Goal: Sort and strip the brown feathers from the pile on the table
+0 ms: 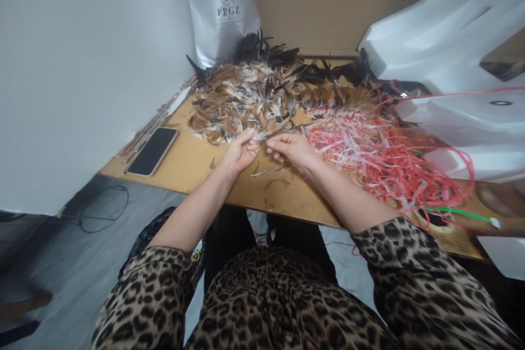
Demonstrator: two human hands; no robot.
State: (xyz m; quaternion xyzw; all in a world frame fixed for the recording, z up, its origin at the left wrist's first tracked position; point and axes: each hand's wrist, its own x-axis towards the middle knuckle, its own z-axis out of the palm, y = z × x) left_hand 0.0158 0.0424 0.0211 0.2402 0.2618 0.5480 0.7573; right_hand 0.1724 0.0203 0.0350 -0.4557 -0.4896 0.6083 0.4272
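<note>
My left hand [243,151] is closed in a pinch on a small pale feather [261,135] at the near edge of the feather pile. Close beside it, my right hand [293,149] has thumb and forefinger pressed together. What lies between those right fingertips is too small to make out. Beyond both hands spreads a pile of brown, cream and black feathers [241,95]. To the right of my right hand lies a tangle of pink and red ribbon strips [377,153].
A phone [152,151] lies on the wooden table [197,167] at the left. Behind the feathers stands a silver-white bag [223,27]. A white sewing machine [447,33] fills the right side. A green tie [463,213] lies near the ribbons.
</note>
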